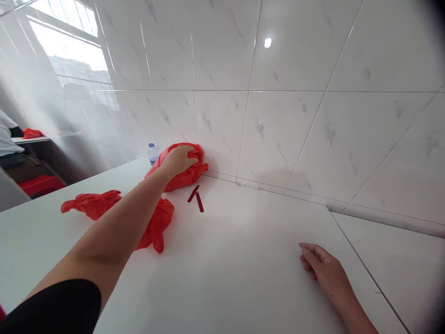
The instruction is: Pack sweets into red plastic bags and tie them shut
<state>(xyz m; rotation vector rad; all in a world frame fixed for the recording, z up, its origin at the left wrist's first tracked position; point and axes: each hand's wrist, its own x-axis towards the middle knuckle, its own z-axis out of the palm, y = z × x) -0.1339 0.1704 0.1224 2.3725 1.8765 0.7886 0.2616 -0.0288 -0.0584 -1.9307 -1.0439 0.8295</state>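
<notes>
My left hand (pixel 179 159) reaches far across the white table onto a full red plastic bag (pixel 184 178) by the wall. Its thumb and forefinger show apart over the bag's gathered top, while the other fingertips are hidden. Below this bag lie two narrow dark-red strips (pixel 199 202), each with a small hole at one end. A second, crumpled red plastic bag (pixel 162 218) spreads out beneath my left forearm, which covers part of it. At the lower right, my right hand (pixel 325 266) rests at the table with fingers curled and thumb against the forefinger, nothing visible in them.
A clear plastic bottle (pixel 152 154) with a blue cap stands behind the full bag. The tiled wall (pixel 222 130) borders the table's (pixel 225 278) far side. Beyond the left edge are a red stool (pixel 40 184) and part of another person (pixel 9 137).
</notes>
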